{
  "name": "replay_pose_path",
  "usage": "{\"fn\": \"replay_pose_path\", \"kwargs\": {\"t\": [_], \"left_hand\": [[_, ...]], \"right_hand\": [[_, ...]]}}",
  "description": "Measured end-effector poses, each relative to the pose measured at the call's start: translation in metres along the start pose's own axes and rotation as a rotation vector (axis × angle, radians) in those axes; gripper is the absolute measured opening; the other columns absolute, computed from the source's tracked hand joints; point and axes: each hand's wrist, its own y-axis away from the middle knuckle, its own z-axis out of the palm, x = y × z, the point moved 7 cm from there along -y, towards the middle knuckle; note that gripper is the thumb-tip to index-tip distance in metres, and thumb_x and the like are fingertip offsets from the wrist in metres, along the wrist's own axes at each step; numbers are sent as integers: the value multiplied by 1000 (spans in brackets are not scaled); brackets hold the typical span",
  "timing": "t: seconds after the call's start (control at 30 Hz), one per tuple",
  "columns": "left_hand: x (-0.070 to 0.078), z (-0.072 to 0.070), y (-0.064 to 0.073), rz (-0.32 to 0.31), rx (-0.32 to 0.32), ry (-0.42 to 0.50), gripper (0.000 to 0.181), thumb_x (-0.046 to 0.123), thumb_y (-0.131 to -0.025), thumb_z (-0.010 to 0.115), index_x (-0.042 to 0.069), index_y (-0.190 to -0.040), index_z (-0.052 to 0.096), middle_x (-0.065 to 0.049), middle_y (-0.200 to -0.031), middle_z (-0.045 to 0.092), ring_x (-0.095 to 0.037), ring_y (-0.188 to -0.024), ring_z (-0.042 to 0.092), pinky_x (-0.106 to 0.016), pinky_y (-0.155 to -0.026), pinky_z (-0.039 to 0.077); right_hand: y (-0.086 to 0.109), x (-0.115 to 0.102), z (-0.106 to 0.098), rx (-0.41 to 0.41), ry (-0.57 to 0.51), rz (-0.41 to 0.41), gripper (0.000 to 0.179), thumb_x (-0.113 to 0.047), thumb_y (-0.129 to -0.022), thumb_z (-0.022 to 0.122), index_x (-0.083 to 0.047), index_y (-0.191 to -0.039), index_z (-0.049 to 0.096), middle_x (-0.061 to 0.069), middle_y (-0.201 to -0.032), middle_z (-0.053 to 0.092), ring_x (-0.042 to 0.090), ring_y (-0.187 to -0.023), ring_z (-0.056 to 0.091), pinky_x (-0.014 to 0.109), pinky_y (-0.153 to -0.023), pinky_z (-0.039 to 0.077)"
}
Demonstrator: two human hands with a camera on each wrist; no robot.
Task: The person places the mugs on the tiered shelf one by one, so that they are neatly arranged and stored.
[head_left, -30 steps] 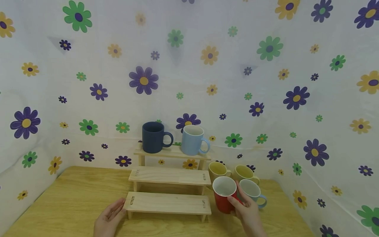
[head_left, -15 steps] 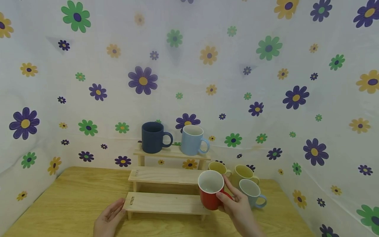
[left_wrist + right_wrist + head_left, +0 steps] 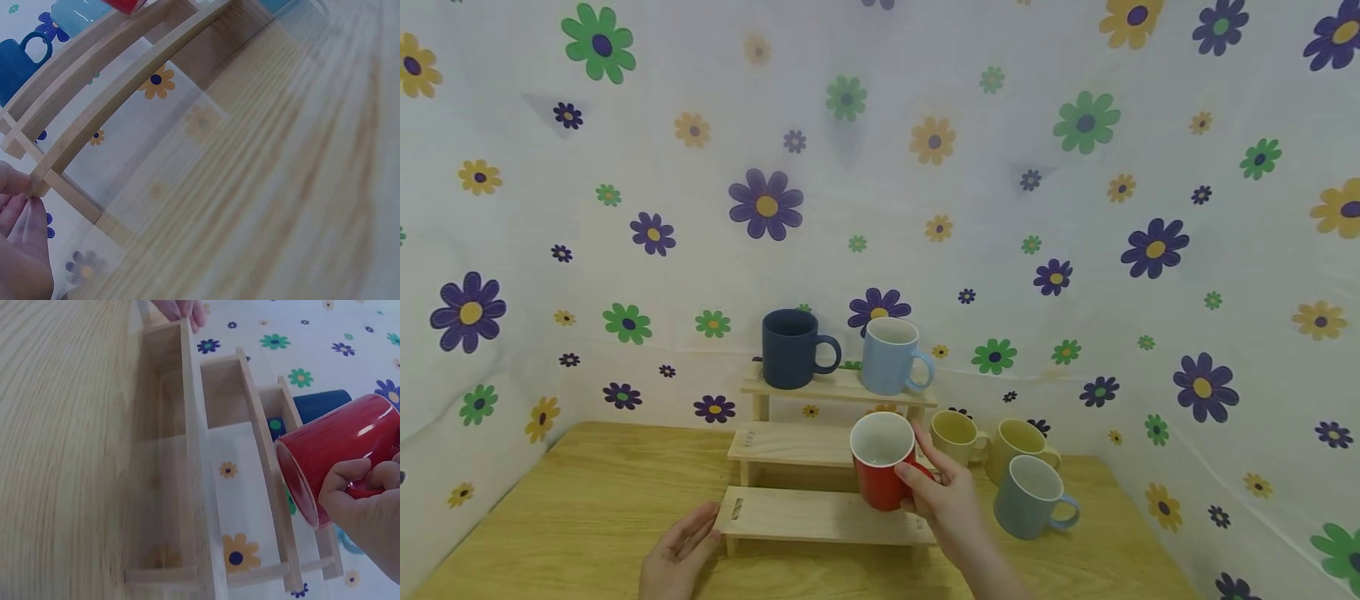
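My right hand (image 3: 947,504) holds a red mug (image 3: 883,479) with a white inside by its handle. The mug is upright and lifted in front of a stepped wooden shelf (image 3: 831,515), over its right half. In the right wrist view, the red mug (image 3: 344,453) shows its underside apart from the boards. My left hand (image 3: 679,550) is at the left end of the lowest board; in the left wrist view its thumb and fingers (image 3: 15,181) pinch the board's corner. A navy mug (image 3: 789,350) and a light blue mug (image 3: 887,357) stand on the top board.
Two yellow mugs, one at the back (image 3: 953,433) and one beside it (image 3: 1018,446), stand on the wooden table (image 3: 587,508) right of the shelf. A grey-blue mug (image 3: 1028,504) stands before them. A flower-print cloth (image 3: 925,192) hangs behind and at the sides.
My right hand has carried the red mug left and slightly up, from beside the grey-blue mug to in front of the shelf. The left hand has stayed at the shelf's end.
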Motion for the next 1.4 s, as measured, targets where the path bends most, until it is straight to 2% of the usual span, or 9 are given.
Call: {"fn": "replay_pose_path", "kwargs": {"t": [0.2,0.27,0.37,0.5,0.7,0.8,0.93,1.2,1.4], "left_hand": [[-1,0,0,-11,0,2,62,18,-78,81,2,-132,55,21,-103,64,8,-92,60,-13,-81,50],[-2,0,0,-13,2,11,63,17,-77,81,2,-132,55,21,-101,64,8,-92,60,-14,-81,51],[-2,0,-1,-14,-2,21,62,15,-78,81,1,-132,54,22,-100,64,7,-93,60,-15,-81,51],[-3,0,-1,-14,-9,29,62,15,-77,81,1,-132,54,22,-99,64,6,-93,60,-16,-82,51],[-3,0,-1,-25,-14,36,63,14,-77,81,0,-132,53,17,-105,65,6,-93,61,-17,-82,51],[-2,0,1,-21,-20,35,62,14,-78,80,0,-132,53,13,-109,65,6,-94,60,-16,-83,51],[1,1,1,-4,-27,44,62,13,-78,80,-1,-132,53,15,-107,65,5,-95,60,-16,-84,50],[-1,1,-1,7,-18,54,58,10,-79,78,-1,-132,54,18,-105,65,4,-97,60,-17,-85,50],[0,0,0,1,-13,62,59,9,-79,78,-1,-131,54,19,-103,66,4,-97,60,-18,-85,51]], "right_hand": [[-14,3,22,-32,-19,-7,67,-11,-88,70,-20,-147,40,2,-147,39,17,-75,57,29,-67,56],[-18,4,28,-30,-28,-2,66,-12,-87,71,-22,-146,42,0,-119,60,12,-58,49,26,-62,54],[-25,4,40,-53,-44,-1,66,-12,-88,71,-22,-146,42,-2,-99,63,9,-47,38,25,-61,54],[-35,5,56,-92,-53,-5,66,-15,-89,70,-22,-147,39,2,-121,61,11,-50,41,25,-61,54],[-50,16,78,-102,-100,9,67,-18,-88,71,-23,-147,40,-6,-67,55,11,-46,34,24,-60,49],[-59,22,86,-89,-111,6,66,-20,-87,72,-24,-146,42,-2,-106,64,12,-55,45,23,-60,50],[-69,26,97,-91,-124,-20,64,-21,-88,71,-23,-145,43,9,-142,46,15,-63,50,23,-59,50],[-87,35,116,-126,-170,-56,64,-19,-90,69,-20,-147,40,13,-145,41,33,-106,58,37,-75,58],[-92,41,124,-119,-172,-33,63,-19,-89,70,-25,-145,43,12,-146,39,34,-111,57,50,-83,53]]}}
